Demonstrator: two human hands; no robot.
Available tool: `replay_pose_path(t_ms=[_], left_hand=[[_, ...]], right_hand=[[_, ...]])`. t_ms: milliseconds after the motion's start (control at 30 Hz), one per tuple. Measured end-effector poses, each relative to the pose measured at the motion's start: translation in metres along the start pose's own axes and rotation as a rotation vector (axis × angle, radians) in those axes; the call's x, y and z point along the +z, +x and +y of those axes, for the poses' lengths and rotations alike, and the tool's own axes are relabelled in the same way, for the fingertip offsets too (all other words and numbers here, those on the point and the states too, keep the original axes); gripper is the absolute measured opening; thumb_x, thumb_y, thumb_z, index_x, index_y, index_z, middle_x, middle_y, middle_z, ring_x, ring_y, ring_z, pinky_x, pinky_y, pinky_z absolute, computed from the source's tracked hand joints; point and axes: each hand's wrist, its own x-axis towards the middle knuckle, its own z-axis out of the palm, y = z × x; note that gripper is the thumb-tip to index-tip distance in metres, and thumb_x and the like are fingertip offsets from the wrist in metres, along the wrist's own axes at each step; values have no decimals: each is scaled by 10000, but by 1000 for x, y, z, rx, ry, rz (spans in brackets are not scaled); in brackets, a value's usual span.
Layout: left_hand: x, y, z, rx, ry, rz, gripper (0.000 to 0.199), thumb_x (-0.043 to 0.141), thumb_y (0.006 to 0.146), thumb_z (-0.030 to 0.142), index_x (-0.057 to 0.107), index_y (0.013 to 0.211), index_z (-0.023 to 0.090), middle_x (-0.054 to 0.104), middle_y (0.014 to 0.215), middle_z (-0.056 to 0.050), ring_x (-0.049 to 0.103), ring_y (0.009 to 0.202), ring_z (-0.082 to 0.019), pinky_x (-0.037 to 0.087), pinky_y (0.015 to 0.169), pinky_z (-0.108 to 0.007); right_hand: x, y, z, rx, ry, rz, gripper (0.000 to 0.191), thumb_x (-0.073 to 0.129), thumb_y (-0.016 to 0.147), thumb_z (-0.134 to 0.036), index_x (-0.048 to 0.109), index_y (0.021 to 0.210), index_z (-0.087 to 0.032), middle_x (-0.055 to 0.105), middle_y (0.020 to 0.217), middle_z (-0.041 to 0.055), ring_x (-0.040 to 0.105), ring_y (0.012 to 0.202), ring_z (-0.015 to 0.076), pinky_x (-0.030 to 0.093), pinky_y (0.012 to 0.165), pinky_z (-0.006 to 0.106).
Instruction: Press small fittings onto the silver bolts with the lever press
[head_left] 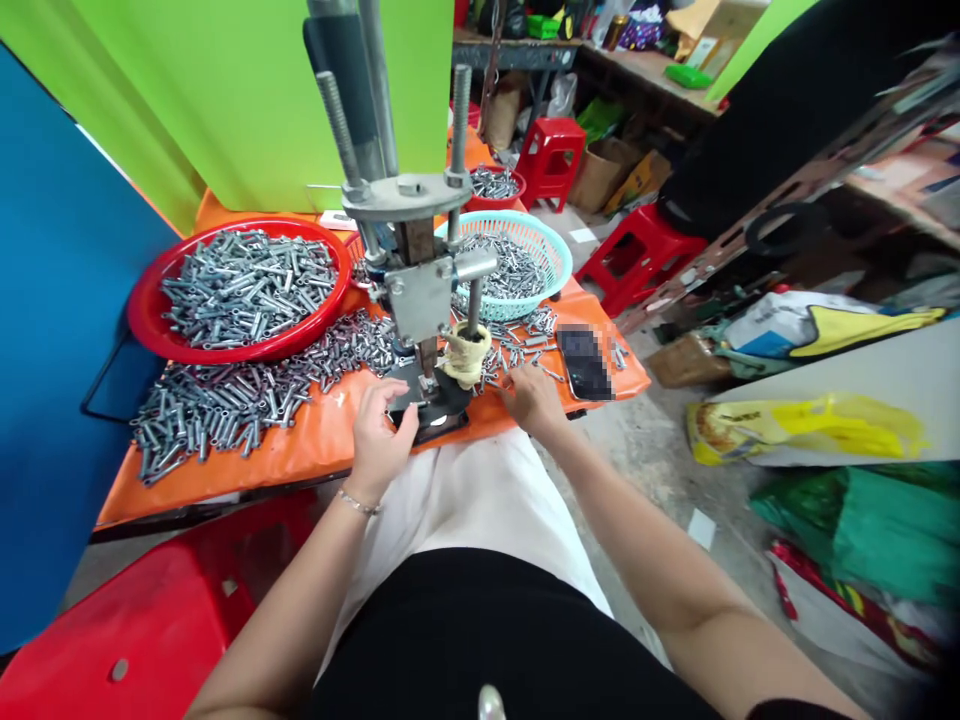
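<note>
A bench press [420, 295] with a metal ram and threaded posts stands on the orange-covered table. My left hand [381, 430] is at the left of its dark base [431, 425], thumb and forefinger apart, with nothing plainly held between them. To the right of the press, my right hand [532, 398] has its fingers curled down among loose metal fittings [525, 352]. Whatever its fingertips may grip is too small to make out. Cream-coloured wrapping [466, 355] surrounds a rod at the press's right side. A heap of small metal sleeves [217, 410] spreads to the left.
Behind the heap sits a red basin [330, 325] full of metal sleeves. A pale blue basket [559, 265] of smaller fittings stands behind the press. A phone [583, 362] lies near the table's right edge. Red stools [551, 150] and bags [810, 425] stand to the right.
</note>
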Motion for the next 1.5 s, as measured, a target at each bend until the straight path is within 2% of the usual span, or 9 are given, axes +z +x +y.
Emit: replay_pose_path(t_ms=[200,367,567,700,867,1000,1167,1300,1500], left_hand=[[14,-15,38,-351,-289,-188,151,689,867,304,731,944,181,727,932,-68,677,845,-175,560,797,-314],[37,-19,48,-737,-632,-171,359,813,740,422,773,989,166,776,945,-80,709,857,-201,590,812,-343],[22,3,41,-676,-590,-162,339,849,691,416,778,897,156,737,804,-37,648,716,-145,563,728,-287],[12,23,28,-637,-501,-64,307,835,693,411,758,840,152,681,709,-10,580,632,-121,515,627,-255],[15,40,16,-602,-505,-67,296,827,677,393,735,819,150,651,679,5,550,616,-113,486,614,-245],[13,42,13,-621,-525,-82,299,825,666,377,741,839,148,677,716,-3,553,626,-106,482,622,-237],[18,44,13,-563,-516,-107,288,823,692,399,716,801,155,642,661,12,522,588,-98,468,596,-232],[25,48,15,-526,-444,-116,284,817,715,411,696,784,163,606,618,24,521,575,-109,467,582,-239],[25,49,11,-442,-323,-126,211,771,749,366,698,747,168,585,606,36,502,579,-110,425,595,-236]], right_hand=[[1,-27,-28,63,-89,38,115,560,936,-217,635,890,-143,636,965,149,577,959,276,426,841,384],[5,-70,-74,-191,-10,88,148,499,990,-259,613,985,-165,638,987,113,581,954,257,444,851,389],[14,-55,-96,-316,163,173,96,527,959,-250,590,976,-179,634,971,102,586,943,252,480,844,405],[21,-13,-79,-94,473,348,372,658,877,-375,556,1171,-170,620,1157,145,599,1037,249,526,916,416],[22,18,-68,-30,726,92,467,698,814,-395,610,1221,-182,700,1149,124,647,1074,257,538,979,419],[-26,-31,-68,73,907,-72,563,715,823,-532,620,1246,-174,719,1108,120,674,940,218,572,839,350],[-151,-92,-86,129,1212,-207,956,822,654,-679,510,1492,-339,705,1182,120,660,669,195,511,484,303],[-221,-77,-129,72,1161,-52,788,822,640,-719,670,1342,-397,694,1265,91,675,705,218,483,414,303],[-244,-39,-171,-53,1087,58,477,773,755,-689,777,1094,-354,722,945,-15,589,603,82,473,504,242]])
